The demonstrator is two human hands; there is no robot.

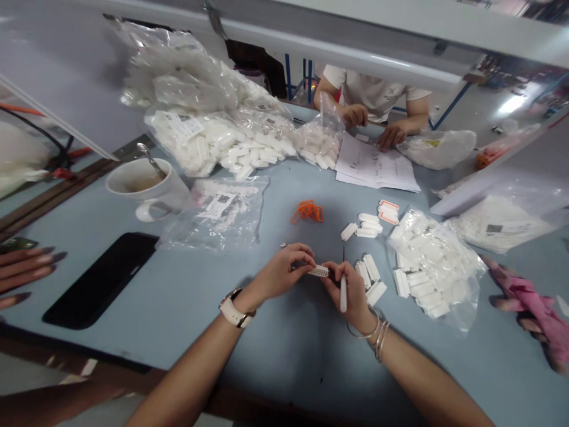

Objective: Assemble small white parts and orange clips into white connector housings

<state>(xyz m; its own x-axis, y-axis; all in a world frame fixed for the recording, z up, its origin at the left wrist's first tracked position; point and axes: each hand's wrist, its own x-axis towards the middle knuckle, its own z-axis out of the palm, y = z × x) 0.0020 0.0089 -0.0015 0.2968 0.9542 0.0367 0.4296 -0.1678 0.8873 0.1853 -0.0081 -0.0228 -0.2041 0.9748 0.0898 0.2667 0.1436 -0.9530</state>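
My left hand (284, 274) pinches one end of a small white plastic connector (319, 271) held just above the blue table (186, 302). My right hand (351, 292) grips the connector's other end and also holds a thin white pen-like tool (343, 293) pointing down. Several loose white connectors (370, 274) lie just right of my hands, and more (364, 226) lie a little farther away. A small orange plastic piece (307, 211) lies beyond my hands. An open plastic bag of white connectors (429, 267) lies to the right.
A black phone (100, 279) and a white mug with a spoon (149, 185) are at left, with bags of white parts (213, 139) behind. Another person's hands (373, 124) rest by papers (377, 166) across the table. Someone's fingers (26, 270) are at far left; a pink glove (533, 308) lies at right.
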